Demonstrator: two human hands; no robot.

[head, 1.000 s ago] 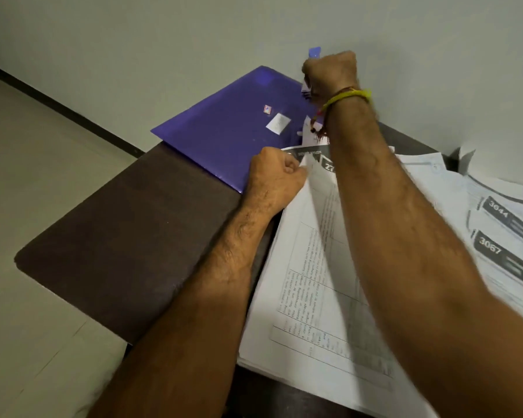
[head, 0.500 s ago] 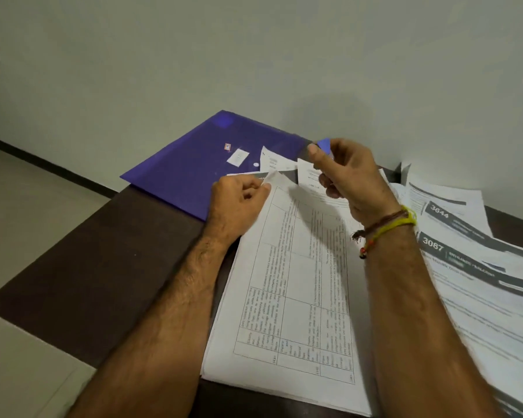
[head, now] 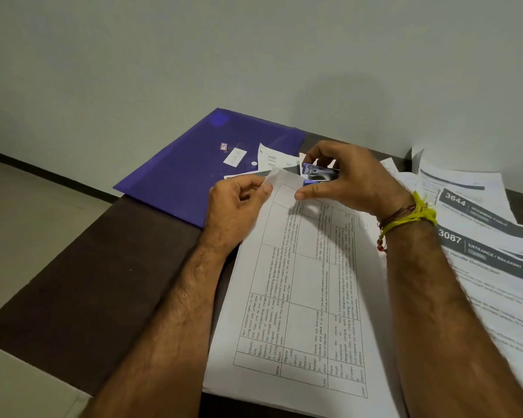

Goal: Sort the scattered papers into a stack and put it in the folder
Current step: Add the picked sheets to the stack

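Hands: left [head: 239,203] pinches stack [head: 299,297] corner; right [head: 354,179] grips half-hidden stapler [head: 319,173].

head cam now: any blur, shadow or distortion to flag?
Head view: table print on the stack is legible; sheets at right smear toward the frame edge; right hand casts a soft shadow on the wall; stapler shows a small glint; wide-angle bends the table edge.

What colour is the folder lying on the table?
Deep purple-blue, slightly translucent; the folder shows in the head view.
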